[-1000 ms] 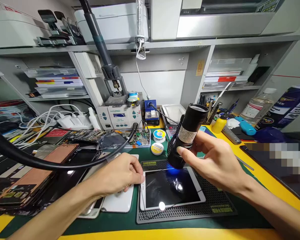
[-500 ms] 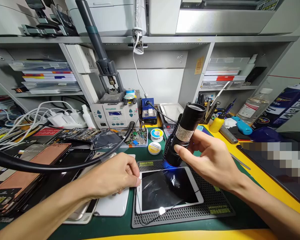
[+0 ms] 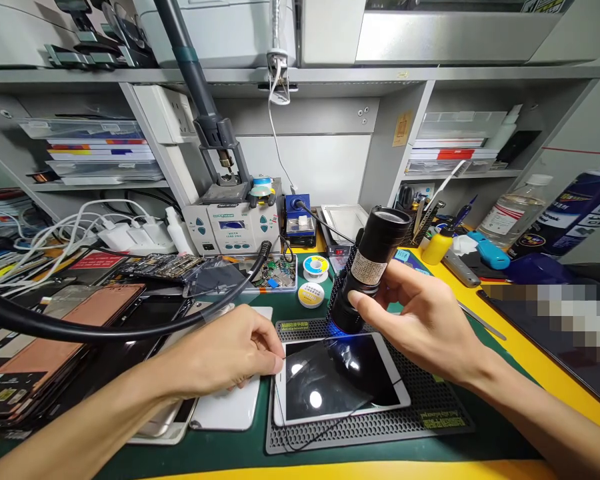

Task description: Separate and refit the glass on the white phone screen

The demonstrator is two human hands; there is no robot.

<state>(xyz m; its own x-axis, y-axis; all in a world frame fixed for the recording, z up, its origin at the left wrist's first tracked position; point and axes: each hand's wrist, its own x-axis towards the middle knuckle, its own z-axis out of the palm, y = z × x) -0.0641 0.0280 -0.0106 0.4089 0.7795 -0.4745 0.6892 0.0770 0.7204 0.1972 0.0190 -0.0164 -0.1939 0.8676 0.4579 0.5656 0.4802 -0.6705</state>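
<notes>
A white-framed tablet (image 3: pixel 347 380), dark screen up, lies on a grey honeycomb mat (image 3: pixel 370 427). My left hand (image 3: pixel 255 350) is closed in a pinch at the tablet's left edge. A thin black wire (image 3: pixel 313 441) loops up from the mat to those fingertips; its other part lies over the tablet's lower edge. My right hand (image 3: pixel 425 320) grips a black tube-shaped lamp (image 3: pixel 367 270) with a printed label. The lamp stands tilted over the tablet's far edge, and blue light glows at its lower end. Bright reflections show on the screen.
White phones (image 3: pixel 230 403) and stacked dark phone parts (image 3: pixel 80 327) crowd the left. A thick black hose (image 3: pixel 130 333) arches above them from the hot-air station (image 3: pixel 233 230). Behind the mat sit solder spools (image 3: pixel 315 268). Bottles (image 3: pixel 515 210) and a yellow bottle (image 3: pixel 436 245) stand at right.
The whole view has shifted slightly. Reflections on the tablet's screen have moved, and one bright spot is now on the glass. Both hands keep their holds.
</notes>
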